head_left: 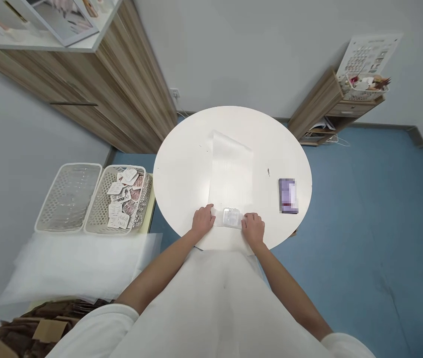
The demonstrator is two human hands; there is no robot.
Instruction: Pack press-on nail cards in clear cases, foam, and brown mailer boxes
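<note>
A long translucent white sheet (231, 174) lies on the round white table (181, 164), its far end slightly curled. On its near end rests a small clear square case (231, 217). My left hand (203, 220) is closed on the sheet's near left corner. At the near right corner, my right hand (253, 227) pinches the sheet with thumb and fingers. The case sits between both hands, and neither appears to touch it.
A purple box (288, 196) stands at the table's right. To the left are a basket of cards (97, 216), a basket of clear cases (43, 214) and stacked translucent sheets (80, 263). Wooden cabinets (132, 84) stand behind.
</note>
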